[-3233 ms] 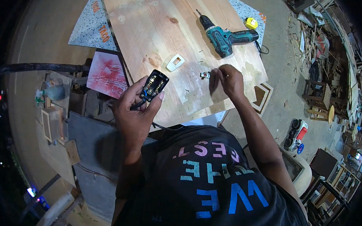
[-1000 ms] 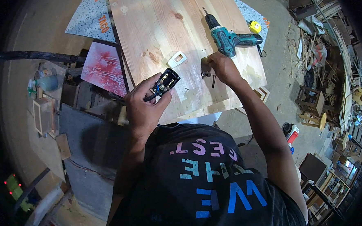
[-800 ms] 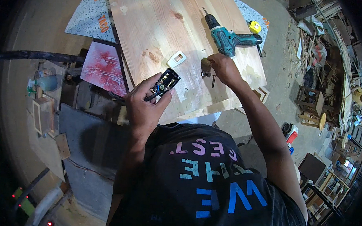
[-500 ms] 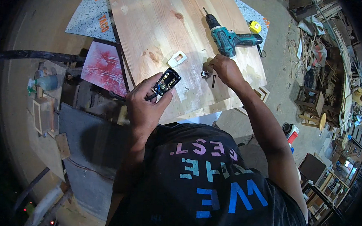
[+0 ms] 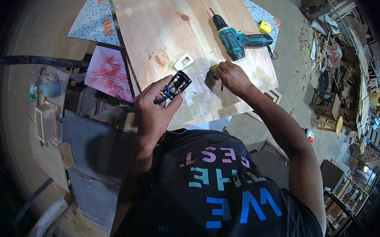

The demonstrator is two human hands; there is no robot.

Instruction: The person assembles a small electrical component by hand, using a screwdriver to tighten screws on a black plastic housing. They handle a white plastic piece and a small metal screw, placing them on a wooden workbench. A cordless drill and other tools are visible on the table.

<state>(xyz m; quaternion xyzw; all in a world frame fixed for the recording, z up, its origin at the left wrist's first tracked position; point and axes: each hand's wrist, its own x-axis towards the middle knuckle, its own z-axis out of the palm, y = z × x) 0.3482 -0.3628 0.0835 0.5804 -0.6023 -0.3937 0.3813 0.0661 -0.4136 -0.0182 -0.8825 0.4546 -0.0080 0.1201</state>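
In my left hand (image 5: 151,110) is an open black electrical housing (image 5: 177,84), held between thumb and fingers. Brass contacts and a blue wire show inside it, and a black cable (image 5: 160,100) runs from its lower end into my palm. My right hand (image 5: 234,78) is low over the wooden board (image 5: 151,35), fingertips pinched together; what lies in them is hidden. A dark screw (image 5: 222,86) shows just below those fingers. A white plate with a rectangular opening (image 5: 184,61) lies on the board beyond the housing.
A teal and black cordless drill (image 5: 235,41) lies at the board's far right, bit pointing away. Behind it sits a yellow tape measure (image 5: 265,27). A red-stained panel (image 5: 108,73) is to the left. Scrap wood (image 5: 328,100) piles up on the right.
My right hand has shifted slightly left and nearer, now covering the small metal part that showed beside the screw. The left hand keeps hold of the housing, nearly still.
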